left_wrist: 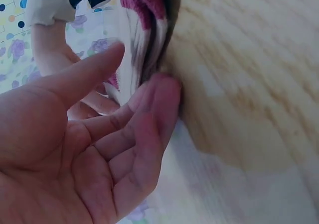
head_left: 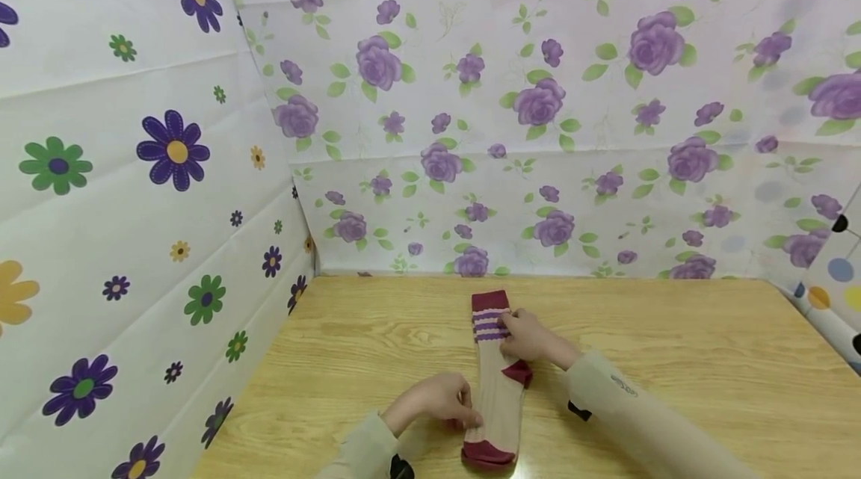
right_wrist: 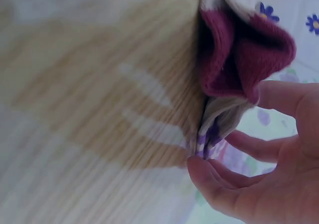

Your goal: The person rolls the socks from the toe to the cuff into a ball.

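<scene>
A long beige sock (head_left: 498,389) lies lengthwise on the wooden table, with a maroon toe and heel and a maroon cuff above purple and white stripes. My left hand (head_left: 440,398) is at its left edge near the toe; in the left wrist view the fingertips (left_wrist: 167,92) meet the sock's edge (left_wrist: 144,35) low by the table, thumb spread apart. Along the right edge by the stripes is my right hand (head_left: 531,337). In the right wrist view its fingers (right_wrist: 199,171) touch the striped part, with the thumb beside the folded maroon heel (right_wrist: 264,52).
The light wooden table (head_left: 673,359) extends to both sides of the sock. Purple-rose sheeting (head_left: 437,90) hangs along the back edge, a daisy-print sheet (head_left: 134,225) stands at left, and a dotted sheet (head_left: 837,277) edges the right.
</scene>
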`<action>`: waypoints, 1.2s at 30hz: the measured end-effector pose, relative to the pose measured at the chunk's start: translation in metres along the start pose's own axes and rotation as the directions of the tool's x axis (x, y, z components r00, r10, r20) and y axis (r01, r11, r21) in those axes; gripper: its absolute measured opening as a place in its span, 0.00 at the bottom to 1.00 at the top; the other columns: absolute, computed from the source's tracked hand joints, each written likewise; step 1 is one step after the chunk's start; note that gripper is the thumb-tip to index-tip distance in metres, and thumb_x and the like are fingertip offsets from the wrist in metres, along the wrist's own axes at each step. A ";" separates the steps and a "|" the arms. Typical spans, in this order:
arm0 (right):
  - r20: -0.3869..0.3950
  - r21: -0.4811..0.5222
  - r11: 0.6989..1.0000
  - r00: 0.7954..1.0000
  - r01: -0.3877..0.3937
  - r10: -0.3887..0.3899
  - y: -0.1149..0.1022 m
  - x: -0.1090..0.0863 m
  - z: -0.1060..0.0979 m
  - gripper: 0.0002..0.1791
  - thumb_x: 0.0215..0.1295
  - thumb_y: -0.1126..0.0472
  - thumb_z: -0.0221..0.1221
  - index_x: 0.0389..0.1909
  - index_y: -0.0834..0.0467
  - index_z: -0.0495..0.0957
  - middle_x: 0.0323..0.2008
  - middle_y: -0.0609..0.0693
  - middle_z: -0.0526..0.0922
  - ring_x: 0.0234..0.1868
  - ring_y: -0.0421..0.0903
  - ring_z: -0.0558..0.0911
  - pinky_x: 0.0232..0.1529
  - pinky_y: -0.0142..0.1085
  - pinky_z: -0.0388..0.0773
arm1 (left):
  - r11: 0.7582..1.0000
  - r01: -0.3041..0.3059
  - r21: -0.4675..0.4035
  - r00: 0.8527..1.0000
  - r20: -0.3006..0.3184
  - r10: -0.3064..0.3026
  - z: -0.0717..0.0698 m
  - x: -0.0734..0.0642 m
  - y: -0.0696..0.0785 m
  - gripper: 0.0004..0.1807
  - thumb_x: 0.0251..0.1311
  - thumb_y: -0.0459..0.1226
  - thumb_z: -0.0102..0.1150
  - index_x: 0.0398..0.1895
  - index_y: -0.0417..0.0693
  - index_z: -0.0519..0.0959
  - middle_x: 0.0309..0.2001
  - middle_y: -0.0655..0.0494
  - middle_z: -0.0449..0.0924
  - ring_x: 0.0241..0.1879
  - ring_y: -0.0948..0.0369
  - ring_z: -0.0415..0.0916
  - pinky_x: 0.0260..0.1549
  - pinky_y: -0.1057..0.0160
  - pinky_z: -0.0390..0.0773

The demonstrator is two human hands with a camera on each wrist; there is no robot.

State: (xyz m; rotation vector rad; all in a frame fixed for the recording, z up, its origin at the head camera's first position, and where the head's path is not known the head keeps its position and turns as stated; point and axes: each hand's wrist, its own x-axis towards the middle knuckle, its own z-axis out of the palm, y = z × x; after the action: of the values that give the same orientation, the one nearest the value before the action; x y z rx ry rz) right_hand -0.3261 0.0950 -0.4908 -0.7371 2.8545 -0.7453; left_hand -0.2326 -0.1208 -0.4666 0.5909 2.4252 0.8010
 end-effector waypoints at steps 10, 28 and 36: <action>0.037 -0.167 0.978 0.992 0.128 -0.123 -0.018 -0.032 0.000 0.20 0.62 0.61 0.63 0.53 0.62 0.74 0.59 0.69 0.70 0.60 0.66 0.68 0.58 0.58 0.70 | 0.997 -0.064 0.053 0.988 -0.135 0.071 0.004 0.000 0.000 0.09 0.59 0.39 0.65 0.27 0.45 0.78 0.20 0.57 0.78 0.17 0.70 0.68 0.18 0.72 0.68; -0.085 -0.218 0.930 0.943 0.297 -0.321 -0.029 -0.060 0.004 0.13 0.64 0.65 0.59 0.49 0.60 0.78 0.47 0.54 0.80 0.51 0.53 0.78 0.49 0.47 0.78 | 0.941 -0.134 0.310 0.924 -0.303 0.231 0.010 0.004 0.004 0.11 0.66 0.37 0.57 0.49 0.45 0.78 0.45 0.53 0.81 0.44 0.62 0.78 0.40 0.68 0.79; -0.098 -0.111 0.949 0.947 0.295 -0.305 -0.033 -0.067 0.005 0.11 0.65 0.68 0.57 0.47 0.62 0.78 0.43 0.54 0.81 0.40 0.44 0.80 0.38 0.33 0.79 | 0.925 -0.209 0.318 0.910 -0.283 0.303 0.012 0.003 -0.005 0.10 0.65 0.36 0.57 0.48 0.45 0.78 0.46 0.54 0.82 0.46 0.62 0.78 0.43 0.69 0.78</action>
State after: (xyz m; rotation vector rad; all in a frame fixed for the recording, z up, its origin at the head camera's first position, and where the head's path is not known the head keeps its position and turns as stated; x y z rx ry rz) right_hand -0.2519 0.0999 -0.4807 -1.2021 2.9315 -0.7088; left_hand -0.2290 -0.1178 -0.4785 0.9749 2.8356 0.7052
